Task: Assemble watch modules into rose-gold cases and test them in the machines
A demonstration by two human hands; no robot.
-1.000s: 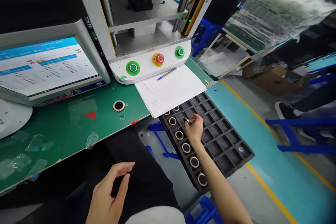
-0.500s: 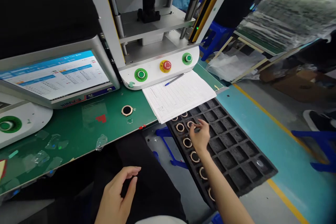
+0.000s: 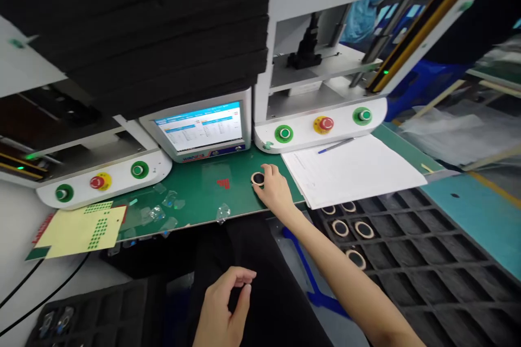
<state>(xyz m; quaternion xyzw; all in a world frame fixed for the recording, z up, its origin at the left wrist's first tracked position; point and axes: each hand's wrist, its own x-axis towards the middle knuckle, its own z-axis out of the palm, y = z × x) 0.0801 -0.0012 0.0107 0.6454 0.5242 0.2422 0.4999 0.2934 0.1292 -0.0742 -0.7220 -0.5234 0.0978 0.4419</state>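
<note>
A round disc with a copper-coloured rim and dark centre (image 3: pixel 258 178) lies flat on the green bench top. My right hand (image 3: pixel 275 188) has its thumb and fingers round the right side of this disc, pinching it at the rim. My left hand (image 3: pixel 226 303) hovers over my dark-clothed lap, fingers curled and thumb a little apart from them, holding nothing. To the right, a black compartment tray (image 3: pixel 411 227) bears several similar discs, among them one disc (image 3: pixel 364 229) in the second column.
Paper sheets (image 3: pixel 358 173) with a blue pen (image 3: pixel 336 145) overlap the tray's far edge. Behind stand a press with buttons (image 3: pixel 323 124) and a screen (image 3: pixel 203 127). Clear plastic scraps (image 3: pixel 163 209) and a yellow card (image 3: pixel 81 230) lie left. A blue stool (image 3: pixel 313 282) stands below.
My right hand has moved left from the tray to the disc on the bench, leaving a disc in the tray. The view has turned left. My left hand still hovers over my lap.
</note>
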